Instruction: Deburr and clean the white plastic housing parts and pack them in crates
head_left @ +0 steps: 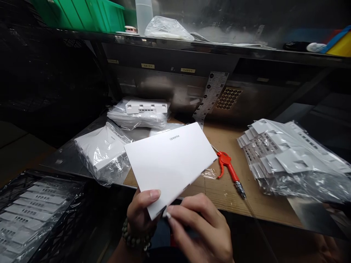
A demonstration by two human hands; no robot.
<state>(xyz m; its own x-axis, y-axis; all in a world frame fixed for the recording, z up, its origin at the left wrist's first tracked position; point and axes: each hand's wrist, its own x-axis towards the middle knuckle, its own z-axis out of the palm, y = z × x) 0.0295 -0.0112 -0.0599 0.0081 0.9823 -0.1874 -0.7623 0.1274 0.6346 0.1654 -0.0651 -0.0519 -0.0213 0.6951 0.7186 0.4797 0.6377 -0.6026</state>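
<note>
A flat white device (170, 164) with grey lettering on its top is held tilted above the near edge of the brown table (219, 182). My left hand (141, 215), with a bead bracelet on the wrist, grips its near corner, thumb on top. My right hand (200, 230) is curled at the same near edge, fingertips pinched against the device's underside. What lies under the device is hidden.
Bagged white devices (102, 151) lie left, another stack (142, 113) behind. A large clear bag of white parts (290, 160) sits right. A red air blow gun (229, 170) lies mid-table. A black crate of bagged units (33, 208) stands lower left. A shelf holds green bins (82, 14).
</note>
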